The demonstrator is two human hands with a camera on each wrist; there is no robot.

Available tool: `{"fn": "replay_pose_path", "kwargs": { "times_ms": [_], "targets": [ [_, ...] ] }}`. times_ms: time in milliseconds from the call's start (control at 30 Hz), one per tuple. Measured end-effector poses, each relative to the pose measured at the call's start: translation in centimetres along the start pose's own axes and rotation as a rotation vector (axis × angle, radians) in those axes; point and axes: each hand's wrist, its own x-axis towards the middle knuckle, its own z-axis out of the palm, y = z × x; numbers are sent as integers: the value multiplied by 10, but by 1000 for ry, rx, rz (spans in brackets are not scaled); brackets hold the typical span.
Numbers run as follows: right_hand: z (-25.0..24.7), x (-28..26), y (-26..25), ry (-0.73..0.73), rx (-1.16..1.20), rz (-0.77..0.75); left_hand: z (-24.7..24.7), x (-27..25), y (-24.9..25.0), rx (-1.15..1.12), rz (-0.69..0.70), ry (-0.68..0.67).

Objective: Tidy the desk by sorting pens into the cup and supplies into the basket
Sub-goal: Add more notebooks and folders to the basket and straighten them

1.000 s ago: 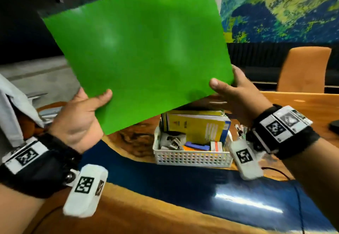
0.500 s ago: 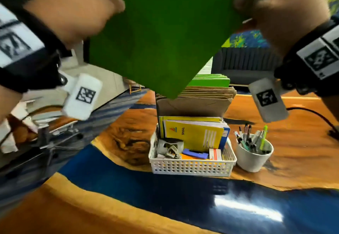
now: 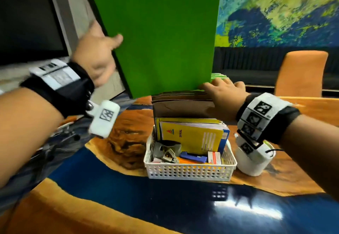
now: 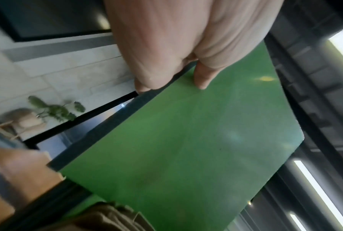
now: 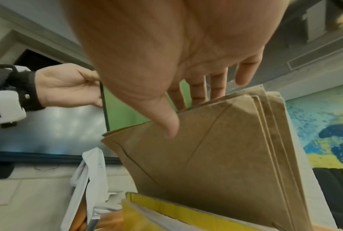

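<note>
At a wood-and-blue-resin desk (image 3: pixel 128 206) before a painted mural (image 3: pixel 275 13), the left hand (image 3: pixel 95 57) pinches a green sheet (image 3: pixel 161 32). The right hand (image 3: pixel 223 98), fingers spread, parts brown envelopes (image 3: pixel 183 108) behind the basket (image 3: pixel 189 171).

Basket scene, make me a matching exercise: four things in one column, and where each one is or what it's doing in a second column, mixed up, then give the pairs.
Things:
1. green folder
2. brown envelopes
3. yellow notebook
4. left hand

Places or states:
A. standing in the white basket, in front of the brown envelopes
B. pinching the green folder's edge
C. held upright, lower edge at the envelope tops
D. standing behind the yellow notebook, right hand on top

Pairs: 1-C, 2-D, 3-A, 4-B
</note>
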Motion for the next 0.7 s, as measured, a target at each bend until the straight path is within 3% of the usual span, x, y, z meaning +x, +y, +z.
{"fn": "replay_pose_path", "kwargs": {
  "times_ms": [100, 233, 333, 467, 600, 700],
  "targets": [
    [5, 8, 2, 59, 26, 21, 22, -7, -38, -364, -105, -135],
    [17, 19, 7, 63, 58, -5, 48, -7, -91, -388, -332, -85],
    [28, 29, 13, 123, 106, -27, 50, -6, -130, -337, -457, -41],
    [34, 40, 18, 168, 158, -12, 52, -17, -155, -140, -468, -83],
    [39, 53, 18, 229, 130, 4, 45, -29, -190, 103, -572, -228],
    [38, 63, 17, 235, 119, 38, 46, -34, -203, 261, -561, -336]
  ]
}}
